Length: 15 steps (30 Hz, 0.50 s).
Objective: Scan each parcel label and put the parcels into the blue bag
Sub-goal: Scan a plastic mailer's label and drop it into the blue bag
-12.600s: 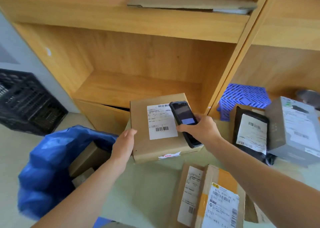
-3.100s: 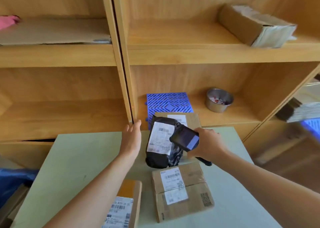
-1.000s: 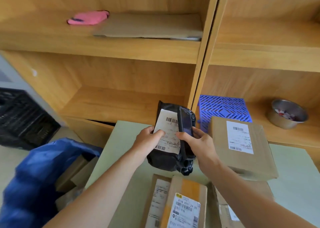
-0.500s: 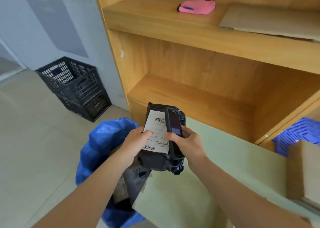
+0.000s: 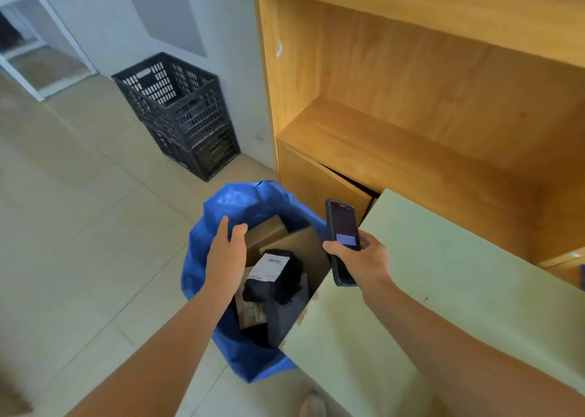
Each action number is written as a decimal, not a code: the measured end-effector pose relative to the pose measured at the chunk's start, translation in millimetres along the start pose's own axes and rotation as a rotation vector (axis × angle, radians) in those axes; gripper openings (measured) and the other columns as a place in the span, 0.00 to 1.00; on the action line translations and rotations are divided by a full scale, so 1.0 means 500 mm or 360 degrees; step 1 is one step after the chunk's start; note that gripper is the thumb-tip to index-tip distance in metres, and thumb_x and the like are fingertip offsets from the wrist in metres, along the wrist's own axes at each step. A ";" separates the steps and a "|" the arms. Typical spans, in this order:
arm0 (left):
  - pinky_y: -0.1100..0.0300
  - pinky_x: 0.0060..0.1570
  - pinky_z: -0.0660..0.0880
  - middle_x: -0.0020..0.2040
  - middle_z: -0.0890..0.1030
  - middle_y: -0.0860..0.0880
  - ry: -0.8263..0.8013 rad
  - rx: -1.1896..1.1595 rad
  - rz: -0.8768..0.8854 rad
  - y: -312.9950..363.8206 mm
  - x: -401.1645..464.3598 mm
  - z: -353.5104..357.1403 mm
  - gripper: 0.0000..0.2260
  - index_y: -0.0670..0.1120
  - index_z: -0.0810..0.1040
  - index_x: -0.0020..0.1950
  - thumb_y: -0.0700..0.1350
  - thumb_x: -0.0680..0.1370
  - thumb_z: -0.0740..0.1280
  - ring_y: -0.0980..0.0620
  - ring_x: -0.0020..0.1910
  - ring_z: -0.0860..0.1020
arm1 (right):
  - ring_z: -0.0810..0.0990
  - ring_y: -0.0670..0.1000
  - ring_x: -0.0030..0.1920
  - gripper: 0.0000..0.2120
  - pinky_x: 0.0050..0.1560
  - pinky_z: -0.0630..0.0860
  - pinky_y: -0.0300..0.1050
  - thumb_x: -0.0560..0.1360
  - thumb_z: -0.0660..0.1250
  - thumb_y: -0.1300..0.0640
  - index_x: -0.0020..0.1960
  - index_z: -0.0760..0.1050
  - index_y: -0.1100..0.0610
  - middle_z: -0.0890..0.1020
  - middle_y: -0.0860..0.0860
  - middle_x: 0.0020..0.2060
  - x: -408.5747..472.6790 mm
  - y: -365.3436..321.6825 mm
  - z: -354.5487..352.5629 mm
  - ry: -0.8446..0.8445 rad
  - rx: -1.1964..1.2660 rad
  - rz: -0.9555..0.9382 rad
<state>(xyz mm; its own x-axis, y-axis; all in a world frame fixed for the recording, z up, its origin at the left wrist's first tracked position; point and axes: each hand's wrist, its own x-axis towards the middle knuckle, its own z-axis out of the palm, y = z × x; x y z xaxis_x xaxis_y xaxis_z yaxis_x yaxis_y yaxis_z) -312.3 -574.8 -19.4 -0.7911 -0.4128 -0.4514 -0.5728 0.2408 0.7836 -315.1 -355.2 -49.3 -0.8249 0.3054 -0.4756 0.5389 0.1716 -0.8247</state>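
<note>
**Black parcel lands in the bag**

Now the black parcel [image 5: 274, 275] has left the hands and lies in the blue bag [image 5: 218, 214], on top of brown boxes [image 5: 294, 242]. The left hand [image 5: 226, 258] hangs above it, fingers loose and empty. The right hand [image 5: 359, 263] grips the scanner [image 5: 342, 236], kept ready for the next label.

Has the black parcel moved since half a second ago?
Yes. The black parcel left both hands and now lies down inside the blue bag, beside the table.
</note>
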 end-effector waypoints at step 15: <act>0.48 0.71 0.57 0.79 0.60 0.53 -0.0434 0.0034 0.0344 0.159 -0.128 0.228 0.23 0.55 0.58 0.79 0.52 0.83 0.52 0.49 0.77 0.59 | 0.82 0.43 0.45 0.26 0.43 0.81 0.42 0.64 0.82 0.49 0.56 0.72 0.41 0.82 0.42 0.47 -0.062 -0.006 -0.246 0.0203 -0.0028 -0.0220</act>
<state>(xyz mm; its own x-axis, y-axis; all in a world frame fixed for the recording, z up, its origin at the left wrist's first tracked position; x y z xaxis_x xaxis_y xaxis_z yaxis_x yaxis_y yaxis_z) -331.8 -429.0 23.0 -0.9211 -0.1013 -0.3759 -0.3880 0.3164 0.8656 -270.2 -250.0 5.4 -0.8635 0.3942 -0.3147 0.4261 0.2361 -0.8733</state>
